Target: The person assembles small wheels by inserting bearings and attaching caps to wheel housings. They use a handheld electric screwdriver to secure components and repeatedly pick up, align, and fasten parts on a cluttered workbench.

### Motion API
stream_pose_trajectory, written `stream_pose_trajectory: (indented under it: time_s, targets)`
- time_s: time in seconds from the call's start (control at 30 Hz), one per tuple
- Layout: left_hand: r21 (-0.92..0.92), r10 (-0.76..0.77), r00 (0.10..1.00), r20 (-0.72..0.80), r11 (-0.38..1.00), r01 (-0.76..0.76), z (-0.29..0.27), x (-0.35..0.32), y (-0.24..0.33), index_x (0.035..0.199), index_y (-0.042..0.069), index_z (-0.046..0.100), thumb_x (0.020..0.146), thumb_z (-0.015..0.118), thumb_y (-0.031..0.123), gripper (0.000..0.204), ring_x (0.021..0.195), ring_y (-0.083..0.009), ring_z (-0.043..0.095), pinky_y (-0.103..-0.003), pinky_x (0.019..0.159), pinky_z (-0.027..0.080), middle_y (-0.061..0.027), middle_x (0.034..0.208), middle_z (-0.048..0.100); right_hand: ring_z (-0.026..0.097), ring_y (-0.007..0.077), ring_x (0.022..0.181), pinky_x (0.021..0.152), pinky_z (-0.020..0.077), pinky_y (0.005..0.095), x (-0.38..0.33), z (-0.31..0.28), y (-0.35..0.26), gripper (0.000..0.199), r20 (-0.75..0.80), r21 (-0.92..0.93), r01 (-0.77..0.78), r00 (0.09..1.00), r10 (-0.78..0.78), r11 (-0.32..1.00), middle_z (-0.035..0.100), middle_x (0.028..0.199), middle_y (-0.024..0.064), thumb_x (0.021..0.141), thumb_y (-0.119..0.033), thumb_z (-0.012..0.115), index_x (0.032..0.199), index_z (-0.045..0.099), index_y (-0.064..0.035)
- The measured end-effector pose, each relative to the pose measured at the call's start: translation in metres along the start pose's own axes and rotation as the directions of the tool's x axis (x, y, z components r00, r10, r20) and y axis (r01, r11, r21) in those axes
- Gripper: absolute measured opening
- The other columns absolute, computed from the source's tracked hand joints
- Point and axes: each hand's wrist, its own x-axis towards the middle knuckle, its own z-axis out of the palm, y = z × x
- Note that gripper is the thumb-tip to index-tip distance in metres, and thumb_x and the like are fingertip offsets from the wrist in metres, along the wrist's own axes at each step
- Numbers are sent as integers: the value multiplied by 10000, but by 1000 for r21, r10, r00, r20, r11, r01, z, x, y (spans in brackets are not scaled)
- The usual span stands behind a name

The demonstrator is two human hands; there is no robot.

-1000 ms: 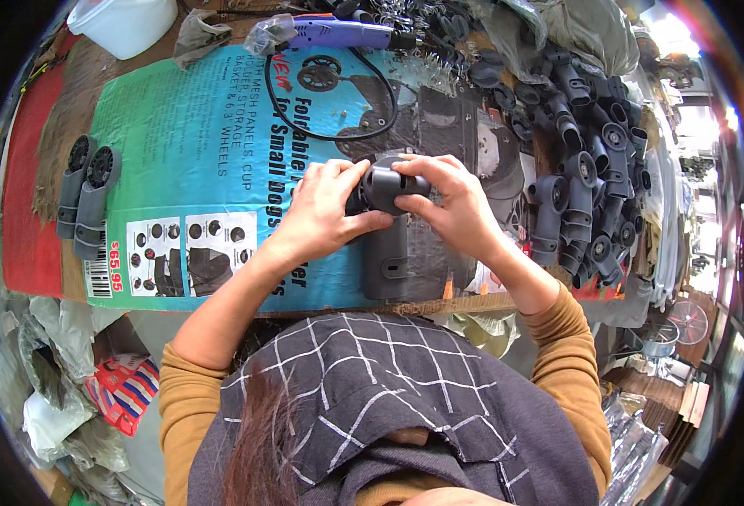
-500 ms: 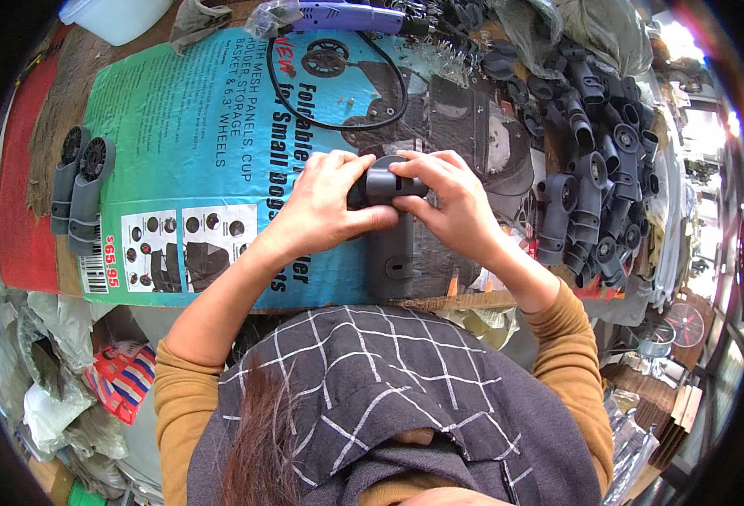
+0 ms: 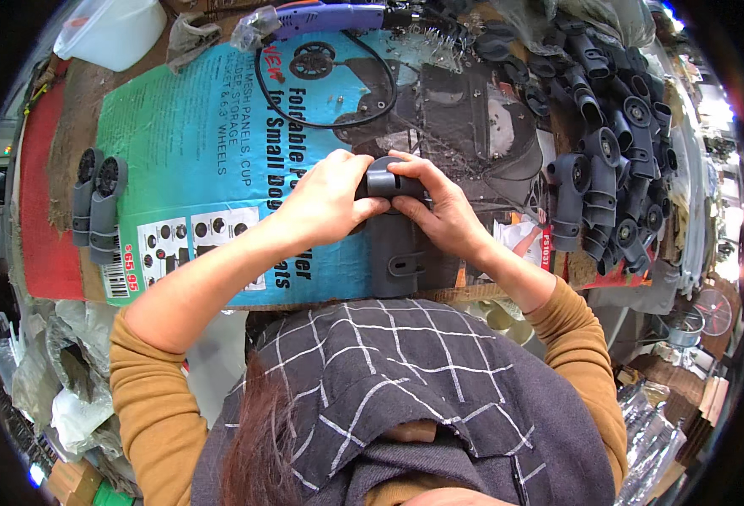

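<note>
Between my hands is a dark grey plastic joint piece (image 3: 395, 257), with a rounded head and a tubular leg pointing toward me. My left hand (image 3: 328, 198) is closed around the left side of the head, thumb along its lower edge. My right hand (image 3: 441, 209) pinches the right side, fingers on top and thumb below. My fingers cover part of the head. The piece lies over a printed blue-green cardboard sheet (image 3: 178, 110) on the bench. Two similar grey pieces (image 3: 104, 215) with round ribbed ends stand side by side at the left.
A heap of similar dark grey pieces (image 3: 601, 160) covers the right of the bench. At the back lies a purple electric screwdriver (image 3: 325, 20) with a looping black cable (image 3: 330, 126). Loose screws (image 3: 448, 52) are scattered beside it. A white tub (image 3: 119, 35) sits far left.
My left forearm and elbow have swung outward to the left. Both hands still grip the joint piece in nearly the same pose, and the whole view has shifted slightly.
</note>
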Motion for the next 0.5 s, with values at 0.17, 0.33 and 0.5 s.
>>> stream_pose_trajectory:
  time_s: [0.17, 0.33, 0.5]
  targets:
    - [-264, -383, 867, 319, 842, 470, -11, 27, 24, 1137, -77, 578, 852, 637, 563, 703, 920, -180, 568, -323, 795, 465, -155, 1016, 633, 473, 248, 1267, 1046, 377, 356, -13, -9, 8, 384, 0, 36, 105, 994, -106, 994, 498, 1359, 167, 829, -5, 670, 1189, 536, -24]
    - [-485, -379, 778, 501, 621, 616, -12, 32, 36, 1138, 30, 568, 779, 777, 380, 543, 835, -121, 522, -243, 729, 407, -60, 980, 597, 470, 257, 1259, 1064, 350, 365, -20, -7, -2, 482, -144, 256, 156, 982, -122, 954, 486, 1345, 142, 812, -34, 707, 1232, 473, -40]
    - [-736, -162, 964, 211, 622, 266, -13, 1, 42, 1157, -10, 518, 801, 754, 208, 479, 970, -131, 568, -275, 875, 446, -81, 1049, 605, 493, 173, 1198, 1024, 397, 339, -27, -12, -24, 687, 82, 660, -194, 979, 187, 726, 519, 1244, 85, 746, -90, 785, 1310, 398, -22]
